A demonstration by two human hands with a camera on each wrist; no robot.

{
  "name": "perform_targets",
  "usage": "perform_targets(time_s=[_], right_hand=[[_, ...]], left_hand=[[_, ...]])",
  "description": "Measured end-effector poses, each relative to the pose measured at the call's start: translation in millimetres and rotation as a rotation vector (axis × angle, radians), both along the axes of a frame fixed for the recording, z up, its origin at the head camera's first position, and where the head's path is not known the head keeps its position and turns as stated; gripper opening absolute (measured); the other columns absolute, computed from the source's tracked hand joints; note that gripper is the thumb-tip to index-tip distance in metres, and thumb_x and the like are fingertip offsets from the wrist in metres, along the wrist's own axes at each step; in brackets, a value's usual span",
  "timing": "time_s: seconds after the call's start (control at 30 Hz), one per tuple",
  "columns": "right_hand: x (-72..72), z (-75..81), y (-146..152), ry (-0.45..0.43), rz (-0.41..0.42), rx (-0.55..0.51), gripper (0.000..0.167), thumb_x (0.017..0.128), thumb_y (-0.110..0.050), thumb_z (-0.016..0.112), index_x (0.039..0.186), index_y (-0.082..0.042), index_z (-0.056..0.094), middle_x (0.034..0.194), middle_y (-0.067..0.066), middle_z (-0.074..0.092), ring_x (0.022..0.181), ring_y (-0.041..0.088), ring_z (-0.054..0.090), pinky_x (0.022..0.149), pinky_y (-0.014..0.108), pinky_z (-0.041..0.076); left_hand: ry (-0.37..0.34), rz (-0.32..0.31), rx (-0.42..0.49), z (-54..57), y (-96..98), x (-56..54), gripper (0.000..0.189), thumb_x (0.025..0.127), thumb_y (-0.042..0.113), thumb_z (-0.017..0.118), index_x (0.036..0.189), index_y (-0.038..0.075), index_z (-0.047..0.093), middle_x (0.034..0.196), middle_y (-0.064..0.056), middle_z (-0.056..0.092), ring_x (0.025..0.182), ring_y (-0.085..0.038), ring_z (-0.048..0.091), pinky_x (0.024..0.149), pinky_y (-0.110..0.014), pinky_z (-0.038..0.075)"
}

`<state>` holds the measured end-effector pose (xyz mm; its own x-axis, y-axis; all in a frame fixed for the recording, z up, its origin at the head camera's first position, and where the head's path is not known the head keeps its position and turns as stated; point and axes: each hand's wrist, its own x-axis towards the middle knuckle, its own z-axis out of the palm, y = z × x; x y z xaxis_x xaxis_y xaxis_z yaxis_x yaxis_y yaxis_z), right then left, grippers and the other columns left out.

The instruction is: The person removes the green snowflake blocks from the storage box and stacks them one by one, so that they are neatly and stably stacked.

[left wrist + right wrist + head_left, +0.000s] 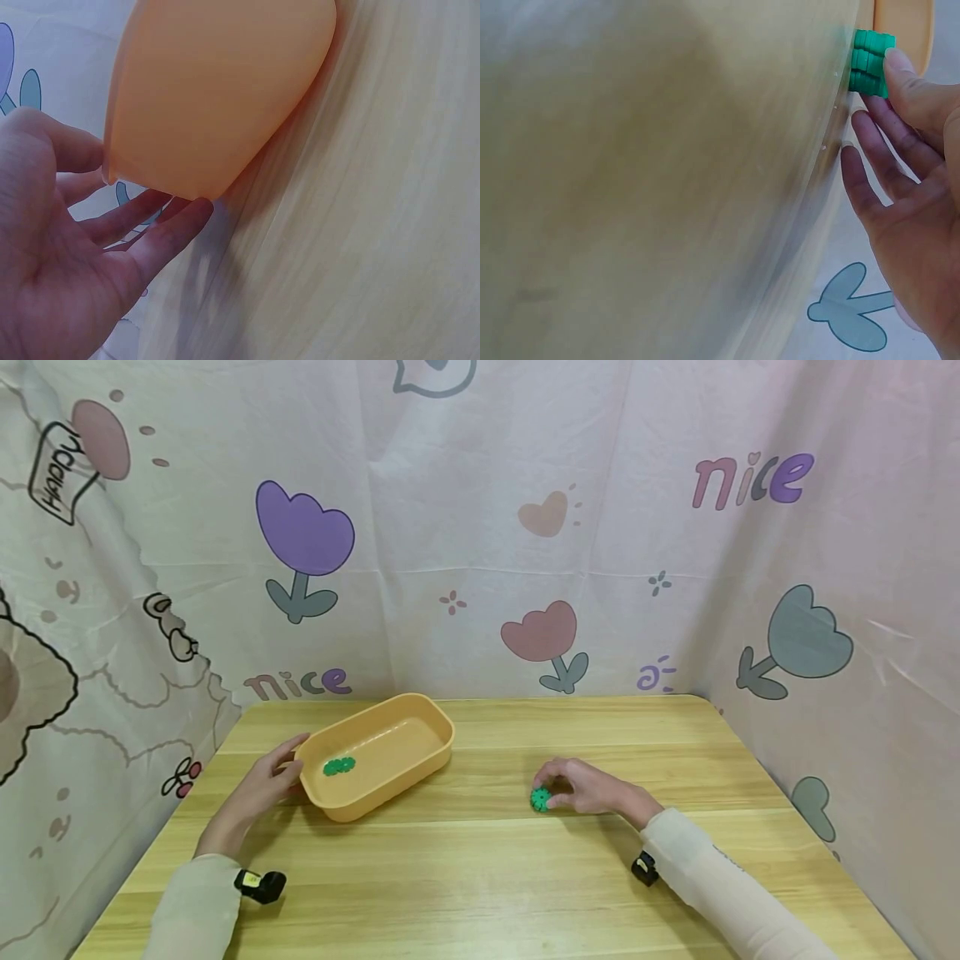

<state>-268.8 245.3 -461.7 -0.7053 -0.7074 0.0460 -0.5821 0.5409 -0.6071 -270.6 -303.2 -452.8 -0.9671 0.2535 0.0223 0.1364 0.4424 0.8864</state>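
Observation:
My left hand (266, 785) holds the near-left end of a yellow plastic tray (397, 791). In the left wrist view, its fingers (176, 232) touch the rim and lower edge of the tray's outer wall (217, 90). Inside the tray lies a short row of small green toothed pieces (339, 766). To the right of the tray, my right hand (588, 787) pinches a green gear-like piece (540, 799) at the table surface. Seen from the side in the right wrist view, this gear-like piece (870, 64) looks ridged and layered, with the thumb against it.
The wooden table (480, 885) carries the tray and the piece. A white printed curtain (450, 527) hangs behind the table and along both sides. A black wrist camera (260, 886) sits on the left sleeve, and another camera (644, 867) on the right.

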Motion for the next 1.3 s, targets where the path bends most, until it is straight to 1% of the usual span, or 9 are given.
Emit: perform_targets(time_s=[0.23, 0.37, 0.5, 0.67, 0.77, 0.83, 1.03, 1.17, 1.3], right_hand=[[0.9, 0.9, -1.4, -0.068, -0.030, -0.011, 0.035, 0.094, -0.010, 0.075, 0.128, -0.007, 0.067, 0.126, 0.004, 0.070, 0.115, 0.019, 0.064, 0.103, 0.036, 0.057], [1.1, 3.3, -3.2, -0.102, -0.032, -0.038, 0.038, 0.095, -0.011, 0.074, 0.131, -0.003, 0.065, 0.128, 0.007, 0.070, 0.119, 0.025, 0.065, 0.105, 0.039, 0.056], [0.1, 11.8, -9.3, -0.078, -0.029, -0.046, 0.043, 0.095, -0.012, 0.074, 0.134, -0.001, 0.063, 0.131, 0.012, 0.069, 0.123, 0.030, 0.064, 0.107, 0.048, 0.054], [-6.1, 23.1, -22.9, -0.019, -0.025, -0.043, 0.044, 0.095, -0.010, 0.074, 0.135, 0.001, 0.062, 0.135, 0.016, 0.067, 0.126, 0.032, 0.061, 0.107, 0.053, 0.051], [-11.4, 28.2, -35.2, 0.014, -0.010, -0.057, 0.044, 0.095, -0.011, 0.074, 0.135, 0.002, 0.062, 0.134, 0.018, 0.067, 0.125, 0.035, 0.062, 0.105, 0.053, 0.052], [-14.3, 31.9, -44.8, 0.025, -0.003, -0.070, 0.042, 0.096, -0.011, 0.073, 0.135, 0.000, 0.062, 0.134, 0.019, 0.068, 0.124, 0.037, 0.062, 0.104, 0.053, 0.053], [-21.0, 42.1, -77.2, 0.023, -0.015, -0.113, 0.036, 0.098, -0.013, 0.071, 0.133, -0.006, 0.065, 0.132, 0.018, 0.068, 0.123, 0.038, 0.062, 0.103, 0.053, 0.054], [-25.6, 44.4, -104.6, 0.056, 0.010, -0.145, 0.032, 0.099, -0.011, 0.069, 0.129, -0.003, 0.066, 0.129, 0.017, 0.070, 0.118, 0.038, 0.065, 0.099, 0.052, 0.057], [-30.7, 44.4, -134.2, 0.107, 0.037, -0.166, 0.032, 0.098, -0.012, 0.070, 0.127, 0.000, 0.067, 0.125, 0.017, 0.072, 0.114, 0.032, 0.067, 0.096, 0.049, 0.059]], left_hand=[[0.010, -0.012, 0.016, 0.5, 0.1, 0.5, 0.060, 0.113, 0.017, 0.041, 0.163, -0.005, 0.016, 0.142, -0.040, 0.043, 0.104, 0.011, 0.056, 0.089, -0.020, 0.057], [0.006, -0.013, 0.022, 0.1, 0.1, -0.2, 0.060, 0.113, 0.017, 0.041, 0.163, -0.005, 0.016, 0.142, -0.040, 0.043, 0.104, 0.010, 0.057, 0.089, -0.021, 0.057], [0.000, -0.003, 0.007, 0.3, 0.7, -0.4, 0.059, 0.113, 0.017, 0.040, 0.164, -0.002, 0.016, 0.143, -0.039, 0.042, 0.105, 0.009, 0.056, 0.090, -0.021, 0.057], [0.003, -0.004, -0.007, 0.8, 0.7, -0.9, 0.059, 0.113, 0.018, 0.040, 0.164, -0.001, 0.017, 0.145, -0.039, 0.041, 0.107, 0.009, 0.055, 0.093, -0.024, 0.058], [0.002, -0.004, -0.006, 1.5, 0.2, -0.5, 0.060, 0.113, 0.019, 0.041, 0.164, -0.002, 0.017, 0.145, -0.039, 0.041, 0.107, 0.009, 0.055, 0.094, -0.025, 0.058], [-0.001, -0.004, -0.005, 2.4, -0.2, 0.1, 0.060, 0.113, 0.018, 0.040, 0.164, -0.001, 0.016, 0.145, -0.039, 0.041, 0.107, 0.009, 0.055, 0.094, -0.025, 0.058], [-0.004, -0.002, -0.003, 1.9, -0.7, -0.7, 0.059, 0.113, 0.019, 0.041, 0.164, 0.000, 0.017, 0.146, -0.038, 0.041, 0.107, 0.008, 0.055, 0.095, -0.025, 0.058], [-0.009, 0.007, -0.007, 1.1, -1.0, -1.5, 0.059, 0.113, 0.018, 0.041, 0.164, 0.001, 0.018, 0.145, -0.038, 0.041, 0.108, 0.007, 0.054, 0.094, -0.025, 0.058], [-0.005, 0.008, -0.016, 0.5, -1.8, -1.3, 0.059, 0.113, 0.018, 0.041, 0.164, 0.000, 0.018, 0.145, -0.038, 0.042, 0.108, 0.007, 0.054, 0.094, -0.025, 0.058]])
